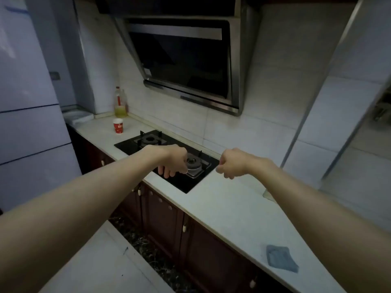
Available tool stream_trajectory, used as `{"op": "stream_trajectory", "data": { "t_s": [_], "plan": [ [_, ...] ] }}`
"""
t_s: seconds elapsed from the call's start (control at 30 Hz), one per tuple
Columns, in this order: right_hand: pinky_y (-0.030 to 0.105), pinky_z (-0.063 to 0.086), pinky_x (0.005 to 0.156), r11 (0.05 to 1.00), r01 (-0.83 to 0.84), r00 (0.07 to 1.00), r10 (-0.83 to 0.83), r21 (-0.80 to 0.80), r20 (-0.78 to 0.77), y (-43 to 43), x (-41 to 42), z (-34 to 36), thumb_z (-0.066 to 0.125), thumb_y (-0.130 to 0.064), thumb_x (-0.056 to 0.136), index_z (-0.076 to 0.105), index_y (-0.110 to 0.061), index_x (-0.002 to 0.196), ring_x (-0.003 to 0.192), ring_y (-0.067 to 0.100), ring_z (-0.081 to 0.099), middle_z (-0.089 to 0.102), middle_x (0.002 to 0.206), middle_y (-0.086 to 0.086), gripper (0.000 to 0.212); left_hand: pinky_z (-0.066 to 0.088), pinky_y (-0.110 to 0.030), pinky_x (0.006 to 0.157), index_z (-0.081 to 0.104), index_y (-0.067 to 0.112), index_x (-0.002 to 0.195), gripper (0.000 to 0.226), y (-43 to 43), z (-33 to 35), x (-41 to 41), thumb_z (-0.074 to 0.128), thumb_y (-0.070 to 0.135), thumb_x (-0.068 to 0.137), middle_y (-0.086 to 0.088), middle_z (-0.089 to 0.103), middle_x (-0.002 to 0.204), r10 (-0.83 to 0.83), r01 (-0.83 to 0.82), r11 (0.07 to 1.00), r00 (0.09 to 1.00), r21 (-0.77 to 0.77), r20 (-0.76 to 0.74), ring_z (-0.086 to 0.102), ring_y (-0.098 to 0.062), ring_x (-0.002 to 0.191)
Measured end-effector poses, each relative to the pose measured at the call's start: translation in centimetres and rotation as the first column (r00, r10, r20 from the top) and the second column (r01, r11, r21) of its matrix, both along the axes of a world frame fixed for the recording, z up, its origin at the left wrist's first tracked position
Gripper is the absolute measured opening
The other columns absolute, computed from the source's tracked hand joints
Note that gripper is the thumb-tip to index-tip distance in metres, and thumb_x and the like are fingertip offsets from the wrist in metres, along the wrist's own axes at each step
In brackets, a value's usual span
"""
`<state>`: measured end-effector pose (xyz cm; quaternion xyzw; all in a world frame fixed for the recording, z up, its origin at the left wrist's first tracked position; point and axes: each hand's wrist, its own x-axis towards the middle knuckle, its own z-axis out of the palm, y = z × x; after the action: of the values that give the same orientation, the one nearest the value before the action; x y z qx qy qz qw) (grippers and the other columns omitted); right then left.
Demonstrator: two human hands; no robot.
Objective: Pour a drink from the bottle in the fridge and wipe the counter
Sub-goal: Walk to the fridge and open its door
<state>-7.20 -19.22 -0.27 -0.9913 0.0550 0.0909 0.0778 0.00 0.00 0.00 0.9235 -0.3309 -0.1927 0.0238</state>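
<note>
Both hands are empty by the stove (pixel 148 140). The left hand (pixel 171 161) droops over it, fingers loosely curled. The right hand (pixel 230 163) is balled in a fist just right of it. On the counter (pixel 222 208), a red cup (pixel 118 126) stands left of the stove and a grey cloth (pixel 281 259) lies well to its right. The closed fridge (pixel 27 102) stands farther left than the cup.
</note>
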Motion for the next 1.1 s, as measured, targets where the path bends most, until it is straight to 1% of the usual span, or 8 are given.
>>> {"op": "stream_trajectory", "data": {
  "t_s": [0.1, 0.3, 0.43, 0.57, 0.63, 0.77, 0.97, 1.1],
  "plan": [
    [0.025, 0.056, 0.063, 1.0, -0.025, 0.998, 0.025, 0.0, -0.055, -0.3, 1.9, 0.4, 0.054, -0.029, 0.094, 0.071, -0.004, 0.084, 0.066, 0.016, 0.068, 0.072, 0.071, 0.003, 0.032, 0.062, -0.035, 0.066, 0.065, 0.004, 0.1, 0.026, 0.2, 0.1, 1.3, 0.053, 0.027, 0.098, -0.011, 0.073, 0.084, 0.073, -0.073, 0.997, 0.997, -0.019, -0.001, 0.073, -0.025, 0.076],
    [0.03, 0.061, 0.068, 0.989, -0.144, 0.99, 0.144, 0.041, 0.002, -0.6, 5.7, 1.4, 0.054, -0.029, 0.093, 0.072, -0.005, 0.083, 0.07, 0.019, 0.072, 0.074, 0.073, 0.005, 0.032, 0.062, -0.035, 0.065, 0.066, 0.005, 0.1, 0.028, 0.6, 1.2, 2.4, 0.053, 0.03, 0.097, -0.012, 0.074, 0.086, 0.196, -0.196, 0.981, 0.979, -0.007, 0.056, 0.073, -0.026, 0.074],
    [0.031, 0.06, 0.069, 0.973, -0.224, 0.975, 0.222, 0.064, 0.026, -1.0, 7.7, 1.4, 0.053, -0.027, 0.093, 0.073, -0.004, 0.084, 0.074, 0.022, 0.073, 0.075, 0.077, 0.008, 0.032, 0.058, -0.029, 0.057, 0.066, 0.005, 0.101, 0.028, 0.6, 1.7, 2.5, 0.053, 0.029, 0.097, -0.011, 0.074, 0.087, 0.273, -0.273, 0.962, 0.959, -0.003, 0.078, 0.071, -0.022, 0.069],
    [0.033, 0.06, 0.07, 0.956, -0.276, 0.961, 0.274, 0.104, 0.031, -0.9, 9.3, 0.2, 0.055, -0.028, 0.092, 0.072, -0.005, 0.079, 0.072, 0.022, 0.073, 0.074, 0.074, 0.007, 0.032, 0.06, -0.032, 0.065, 0.064, 0.005, 0.108, 0.028, 1.1, 1.4, 2.5, 0.053, 0.028, 0.098, -0.007, 0.069, 0.08, 0.334, -0.335, 0.942, 0.942, 0.031, 0.044, 0.072, -0.024, 0.074],
    [0.035, 0.061, 0.073, 0.948, -0.303, 0.953, 0.304, 0.095, 0.007, -0.5, 10.0, -0.5, 0.054, -0.03, 0.092, 0.072, -0.006, 0.079, 0.07, 0.02, 0.072, 0.074, 0.073, 0.006, 0.033, 0.061, -0.033, 0.066, 0.063, 0.004, 0.111, 0.029, 1.6, 1.5, 2.9, 0.052, 0.027, 0.099, -0.006, 0.067, 0.078, 0.352, -0.354, 0.934, 0.935, 0.051, 0.047, 0.073, -0.027, 0.078],
    [0.036, 0.06, 0.074, 0.936, -0.339, 0.94, 0.34, 0.089, 0.008, 0.6, 12.3, -0.7, 0.053, -0.031, 0.091, 0.073, -0.007, 0.076, 0.07, 0.021, 0.072, 0.074, 0.071, 0.006, 0.034, 0.056, -0.026, 0.057, 0.064, 0.005, 0.108, 0.029, 3.0, 1.3, 4.8, 0.051, 0.028, 0.099, -0.008, 0.071, 0.084, 0.366, -0.367, 0.93, 0.927, 0.008, 0.082, 0.072, -0.024, 0.074],
    [0.034, 0.059, 0.075, 0.934, -0.343, 0.938, 0.346, 0.096, -0.012, 4.7, 17.4, -1.4, 0.054, -0.029, 0.094, 0.072, -0.005, 0.083, 0.073, 0.02, 0.072, 0.074, 0.077, 0.007, 0.032, 0.055, -0.025, 0.057, 0.064, 0.01, 0.1, 0.022, 6.7, -0.8, 9.6, 0.052, 0.029, 0.098, -0.012, 0.074, 0.088, 0.371, -0.371, 0.928, 0.928, -0.004, 0.017, 0.073, -0.022, 0.074],
    [0.03, 0.059, 0.072, 0.933, -0.342, 0.938, 0.347, 0.111, -0.029, 8.4, 21.3, -2.2, 0.055, -0.028, 0.095, 0.07, -0.006, 0.082, 0.07, 0.017, 0.07, 0.074, 0.079, 0.007, 0.03, 0.052, -0.024, 0.054, 0.065, 0.007, 0.096, 0.024, 10.7, -1.7, 14.0, 0.052, 0.028, 0.098, -0.012, 0.074, 0.088, 0.366, -0.366, 0.93, 0.93, 0.008, -0.005, 0.073, -0.024, 0.075]
  ]
}}
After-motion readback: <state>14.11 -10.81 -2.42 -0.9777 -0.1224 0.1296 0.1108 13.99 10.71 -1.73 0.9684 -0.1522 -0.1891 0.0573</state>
